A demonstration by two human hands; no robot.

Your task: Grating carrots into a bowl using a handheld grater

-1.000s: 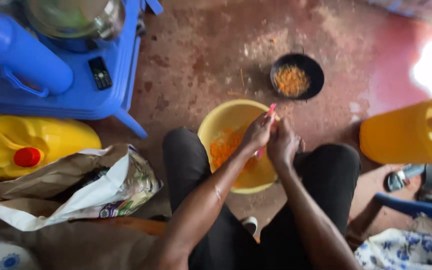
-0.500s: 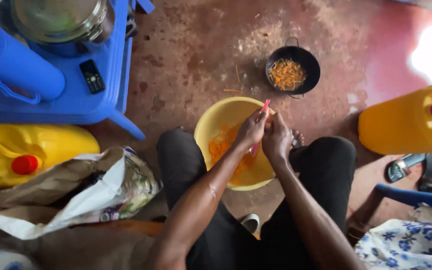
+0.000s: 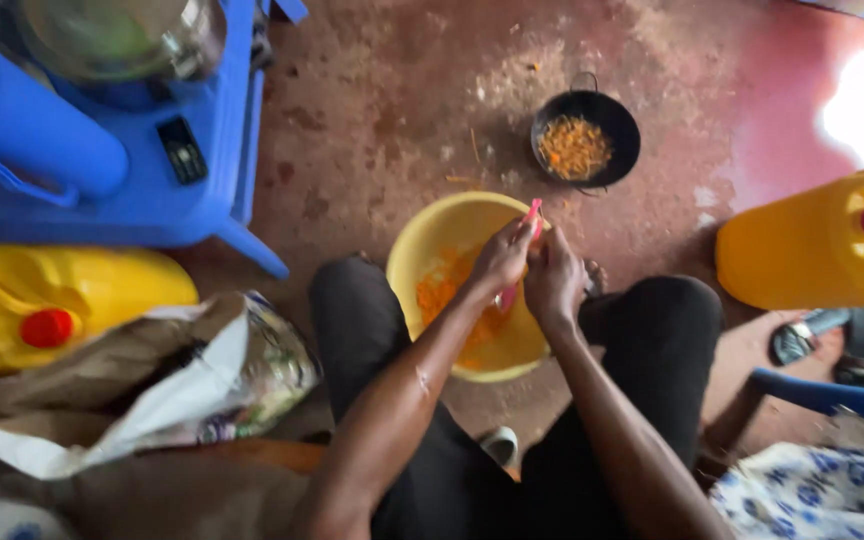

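The left hand point(image 3: 500, 262) is gripping a pink-handled peeler point(image 3: 530, 215); the right hand point(image 3: 554, 280) is closing around something I cannot make out. Both are working over the yellow bowl point(image 3: 432, 235) on the floor, so scraps are best kept falling inside its rim, clear of the black pan point(image 3: 585, 148).

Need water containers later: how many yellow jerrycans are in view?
2: one yellow jerrycan at left below the blue stool, another at right, partly cut off.
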